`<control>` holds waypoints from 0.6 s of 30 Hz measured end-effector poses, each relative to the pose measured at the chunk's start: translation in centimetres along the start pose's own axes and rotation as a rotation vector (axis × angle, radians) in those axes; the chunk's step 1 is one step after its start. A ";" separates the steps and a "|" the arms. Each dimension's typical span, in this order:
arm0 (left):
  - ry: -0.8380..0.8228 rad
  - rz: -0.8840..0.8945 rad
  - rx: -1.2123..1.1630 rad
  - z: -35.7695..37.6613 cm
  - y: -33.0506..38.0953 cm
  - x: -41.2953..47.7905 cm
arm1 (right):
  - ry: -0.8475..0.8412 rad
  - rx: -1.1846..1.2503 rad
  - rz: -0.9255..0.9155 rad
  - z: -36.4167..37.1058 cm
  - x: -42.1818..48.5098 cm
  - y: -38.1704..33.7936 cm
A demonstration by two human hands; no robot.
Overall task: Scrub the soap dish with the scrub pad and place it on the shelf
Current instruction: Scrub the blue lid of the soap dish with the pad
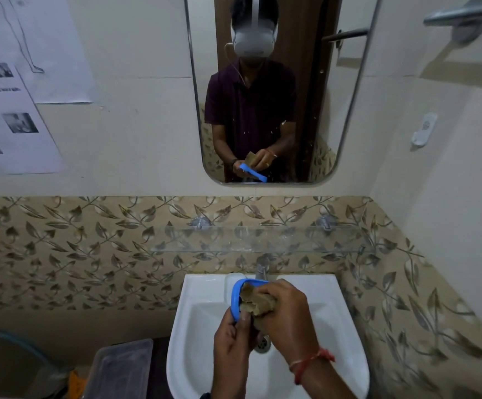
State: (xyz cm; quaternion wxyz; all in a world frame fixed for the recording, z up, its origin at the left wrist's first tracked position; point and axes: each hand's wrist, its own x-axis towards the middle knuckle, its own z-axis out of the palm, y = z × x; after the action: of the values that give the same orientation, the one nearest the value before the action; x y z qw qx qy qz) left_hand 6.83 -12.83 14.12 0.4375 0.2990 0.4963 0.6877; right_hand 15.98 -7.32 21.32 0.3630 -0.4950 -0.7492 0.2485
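A blue soap dish [236,295] is held tilted over the white sink [202,315], and my left hand [234,341] grips its lower edge. My right hand [283,306] clutches a brownish scrub pad [252,300] and presses it into the dish's hollow. Most of the dish is hidden behind the pad and my fingers. A glass shelf [263,240] runs along the leaf-patterned tiles above the tap, with nothing on it that I can see.
A chrome tap [260,269] stands at the back of the sink, and the drain [261,342] shows between my wrists. A mirror [263,90] hangs above the shelf. A clear plastic box [121,367] sits low at the left. Papers [12,116] are stuck on the left wall.
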 end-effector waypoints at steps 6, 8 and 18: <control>-0.067 -0.006 -0.005 -0.2 1.1 0.2 | 0.094 -0.056 0.079 -2.3 1.3 1.5; -0.115 -0.036 0.000 -0.1 1.2 0.4 | 0.092 -0.014 0.041 -1.8 1.0 1.0; -0.225 -0.005 0.117 -1.0 2.8 1.3 | -0.089 0.376 -0.044 -0.9 -0.6 0.4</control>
State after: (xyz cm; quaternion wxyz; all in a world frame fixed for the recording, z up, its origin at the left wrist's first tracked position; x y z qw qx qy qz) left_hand 4.60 -12.41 16.41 0.4739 0.3981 0.4842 0.6185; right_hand 17.03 -7.68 21.38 0.4211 -0.3908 -0.7154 0.3978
